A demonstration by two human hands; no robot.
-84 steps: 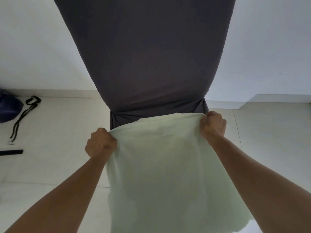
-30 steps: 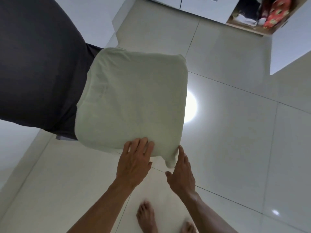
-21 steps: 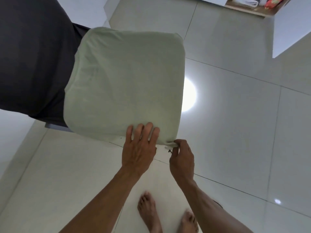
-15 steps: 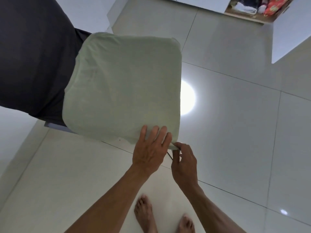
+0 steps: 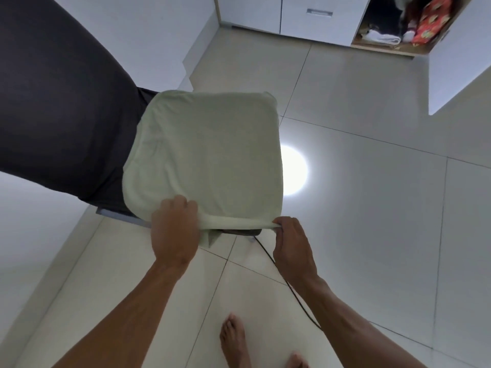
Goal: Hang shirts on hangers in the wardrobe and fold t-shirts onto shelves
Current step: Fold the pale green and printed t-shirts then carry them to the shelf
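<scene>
One t-shirt folded on the chair seat, not yet on a shelf

The pale green t-shirt (image 5: 204,155) lies as a flat, squarish fold on the dark-covered chair (image 5: 61,102), and both hands grip its near edge: the left hand (image 5: 174,235) has its fingers curled shut over the fabric at the near-left corner, and the right hand (image 5: 291,245) pinches the near-right corner between thumb and fingers, the edge stretched taut between them. A bit of cloth hangs loose just below the left fingers. To my eye the folding is about done, perhaps one more fold or a lift to go; carrying it to the open wardrobe (image 5: 393,25), well beyond the fingertips across the tiled floor (image 5: 358,208), remains. No hanger or shirt for hanging is in sight.
</scene>
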